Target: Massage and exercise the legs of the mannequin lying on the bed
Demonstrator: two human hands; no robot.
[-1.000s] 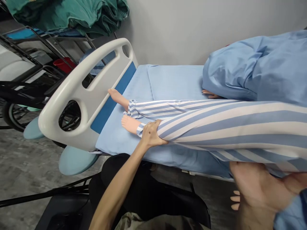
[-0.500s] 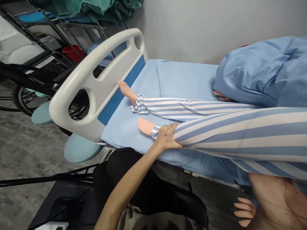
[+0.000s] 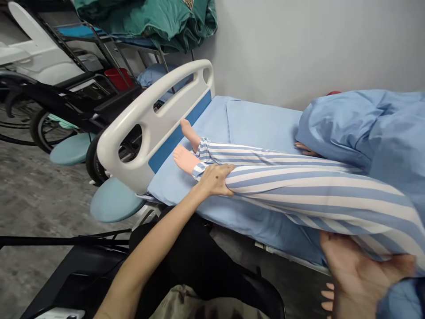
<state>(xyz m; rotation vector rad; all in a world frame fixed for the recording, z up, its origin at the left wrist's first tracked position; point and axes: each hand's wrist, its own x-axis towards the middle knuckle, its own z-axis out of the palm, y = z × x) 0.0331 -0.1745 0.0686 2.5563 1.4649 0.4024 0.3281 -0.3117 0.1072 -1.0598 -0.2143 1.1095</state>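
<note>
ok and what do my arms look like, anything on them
Your left arm is bare, with no sleeve or watch in view, and the left hand is ungloved with one small dark spot on its back. Your right hand is also ungloved, and a light blue sleeve shows beyond it.

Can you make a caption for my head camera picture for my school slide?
Left hand grips and right hand cradles a mannequin's striped leg on a hospital bed.

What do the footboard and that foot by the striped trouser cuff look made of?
The footboard looks like moulded white plastic: smooth, satiny, rounded edges. The foot looks like soft vinyl or silicone, a manikin's perhaps: even, faintly glossy skin tone.
</note>
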